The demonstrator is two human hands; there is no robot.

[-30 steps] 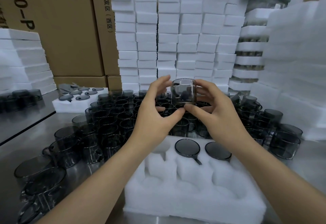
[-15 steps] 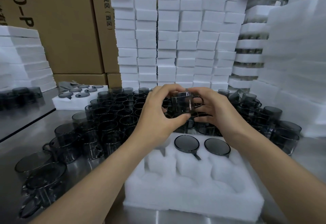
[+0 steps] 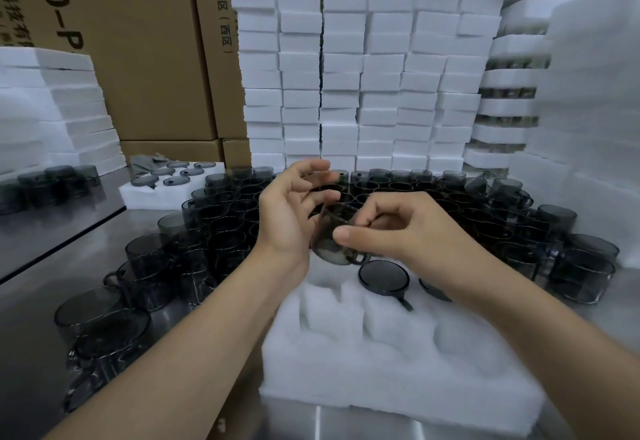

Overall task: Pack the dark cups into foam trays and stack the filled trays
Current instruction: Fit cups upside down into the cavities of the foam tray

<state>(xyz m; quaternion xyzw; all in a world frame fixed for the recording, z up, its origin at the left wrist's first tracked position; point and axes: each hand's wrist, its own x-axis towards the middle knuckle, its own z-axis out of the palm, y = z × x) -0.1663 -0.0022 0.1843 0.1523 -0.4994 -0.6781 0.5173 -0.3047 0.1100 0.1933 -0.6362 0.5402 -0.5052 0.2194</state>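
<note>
- Smoked glass, nearly black: one dark cup (image 3: 329, 249) hangs in the air just above the far edge of the foam tray (image 3: 381, 377). It is tilted, and its handle points down toward the tray.
- The right hand (image 3: 408, 231) has it, with the thumb on the near wall and the curled fingers over the rim.
- The left hand (image 3: 289, 218) is on the cup's other side, fingers loose and fanned, gripping nothing. Its palm is right against the glass, but I cannot tell whether it touches.
- The foam tray lies on the metal surface (image 3: 45, 266), closest to the person. Most of its pockets show bare white foam.
- Two packed cups sit bottom-up in the tray's far row. One (image 3: 382, 277) is in plain view, its handle pointing toward the tray's near side. The other (image 3: 433, 290) is mostly hidden under the right wrist.
- Loose cups (image 3: 221, 231) crowd the surface left of and behind the tray, with more off to its right (image 3: 581, 266).
- Far left beyond the tray sits a second tray (image 3: 156, 193) with cups in it.
- Straight behind the tray rises a wall of white foam blocks (image 3: 346, 76).
- Cardboard boxes (image 3: 156, 58) stand behind and left of the tray.
- Foam sheets (image 3: 52, 110) are stacked further left.
- Behind and right of the tray are stacked filled trays (image 3: 509, 93), dark glass showing between the layers.
</note>
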